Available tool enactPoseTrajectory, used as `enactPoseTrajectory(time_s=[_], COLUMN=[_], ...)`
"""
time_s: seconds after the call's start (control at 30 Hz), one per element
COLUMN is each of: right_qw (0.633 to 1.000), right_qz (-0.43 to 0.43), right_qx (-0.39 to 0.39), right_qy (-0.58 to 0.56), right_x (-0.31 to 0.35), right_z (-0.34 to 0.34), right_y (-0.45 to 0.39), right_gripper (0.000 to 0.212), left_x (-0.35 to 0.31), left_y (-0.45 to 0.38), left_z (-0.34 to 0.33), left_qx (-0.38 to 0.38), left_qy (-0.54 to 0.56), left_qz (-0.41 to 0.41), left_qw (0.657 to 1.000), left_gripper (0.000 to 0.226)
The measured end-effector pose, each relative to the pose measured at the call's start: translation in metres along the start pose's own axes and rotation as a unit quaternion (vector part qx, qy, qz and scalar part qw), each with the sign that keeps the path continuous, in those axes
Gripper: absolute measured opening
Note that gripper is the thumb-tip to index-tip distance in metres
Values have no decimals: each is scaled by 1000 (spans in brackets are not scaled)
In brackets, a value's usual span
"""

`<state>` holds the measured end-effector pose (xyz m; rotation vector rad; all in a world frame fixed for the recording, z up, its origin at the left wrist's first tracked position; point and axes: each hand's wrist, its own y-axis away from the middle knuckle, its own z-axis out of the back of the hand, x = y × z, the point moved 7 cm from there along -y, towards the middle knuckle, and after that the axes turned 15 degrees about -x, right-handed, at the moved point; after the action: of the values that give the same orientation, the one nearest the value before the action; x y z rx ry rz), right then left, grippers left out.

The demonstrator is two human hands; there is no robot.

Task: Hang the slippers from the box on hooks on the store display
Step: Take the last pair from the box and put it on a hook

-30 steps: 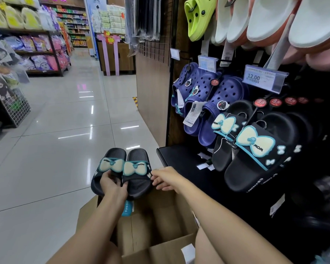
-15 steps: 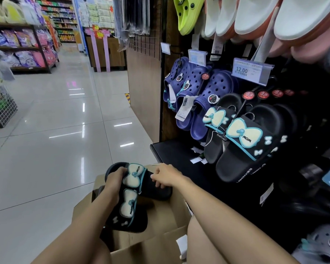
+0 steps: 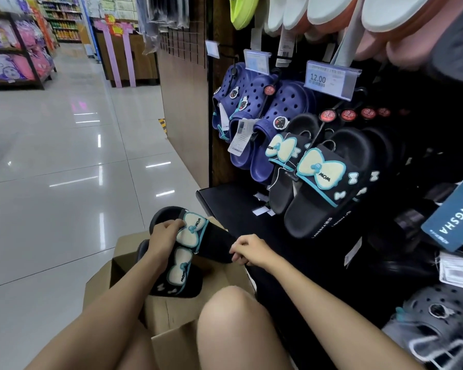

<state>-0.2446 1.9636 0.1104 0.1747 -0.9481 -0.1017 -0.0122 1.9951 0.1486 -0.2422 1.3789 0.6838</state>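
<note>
Over the open cardboard box (image 3: 169, 313), the left hand's (image 3: 163, 237) grip clasps the paired slippers (image 3: 198, 241); the right hand (image 3: 249, 249) pinches their end.

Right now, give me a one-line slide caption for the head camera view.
Left hand holds a black bow slipper pair over the cardboard box; right hand pinches its edge beside the display's hung slippers.

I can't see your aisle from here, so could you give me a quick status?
Left hand grips black bow slippers over the box. Right hand pinches the upper slipper's end. Not hung yet. Nothing blocking.
</note>
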Motion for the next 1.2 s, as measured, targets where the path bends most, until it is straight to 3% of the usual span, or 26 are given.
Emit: enactPoseTrajectory(time_s=[0.2,0.33,0.47,0.6,0.87,1.07,1.2], right_qw=[998,993,983,971,955,926,915], right_qz=[-49,-105,-164,-209,-204,-210,-243], right_qx=[-31,-54,-79,-100,-157,-156,-161], right_qy=[-9,8,33,56,148,270,278], right_x=[-64,-123,-193,-251,-321,-363,-381], right_z=[20,36,51,60,75,79,86], right_y=[15,34,61,94,161,203,214], right_gripper=[15,19,19,17,13,27,36], left_x=[-12,-17,-19,-16,-4,4,5], left_y=[20,40,57,71,94,94,96], left_z=[-45,-78,-99,-119,-147,-148,-146], left_qx=[44,84,126,146,217,246,236], left_qy=[20,30,32,19,-25,-73,-89], left_qz=[-29,-25,-7,-9,-24,-31,-16], left_qw=[998,996,992,989,975,966,968], left_gripper=[39,30,42,22,13,10,14])
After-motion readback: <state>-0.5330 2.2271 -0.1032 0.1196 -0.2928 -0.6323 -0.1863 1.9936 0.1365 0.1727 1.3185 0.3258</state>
